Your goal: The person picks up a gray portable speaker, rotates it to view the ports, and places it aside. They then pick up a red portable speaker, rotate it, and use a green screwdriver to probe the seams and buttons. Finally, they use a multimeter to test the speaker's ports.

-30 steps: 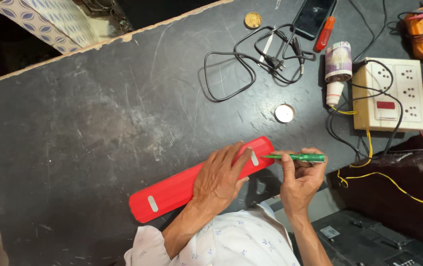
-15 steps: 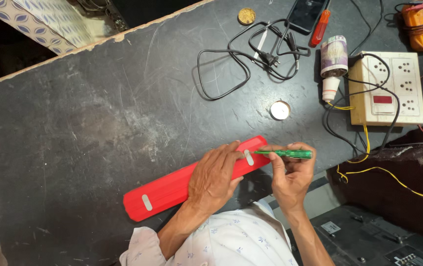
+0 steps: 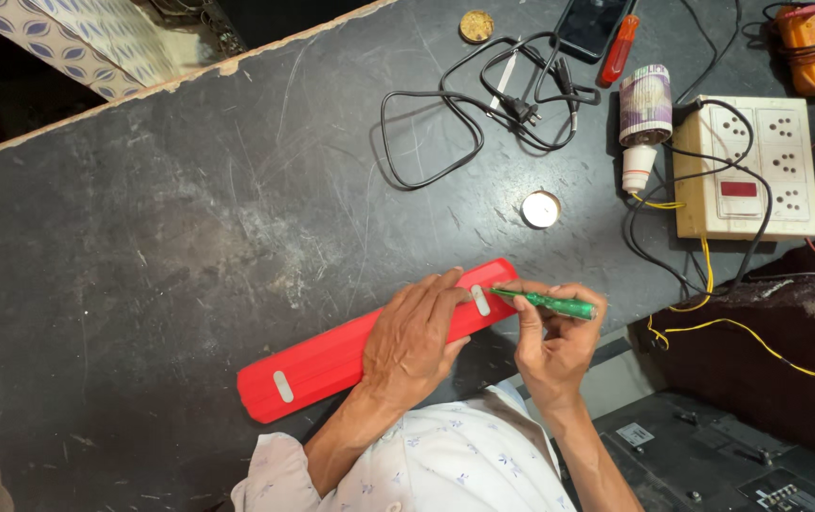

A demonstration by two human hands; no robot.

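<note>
Left hand (image 3: 417, 334) lay flat, fingers spread, pressing down on the long red casing (image 3: 331, 356), which sat at the near edge of the dark worktable (image 3: 170, 246). Right hand (image 3: 551, 341) was closed around a green-handled screwdriver (image 3: 551, 303), tip set against the casing's right end by a small white slot. Behind them: a small round tin (image 3: 540, 209), tangled black cable (image 3: 483, 104), and a cream socket board (image 3: 747, 166).
</note>
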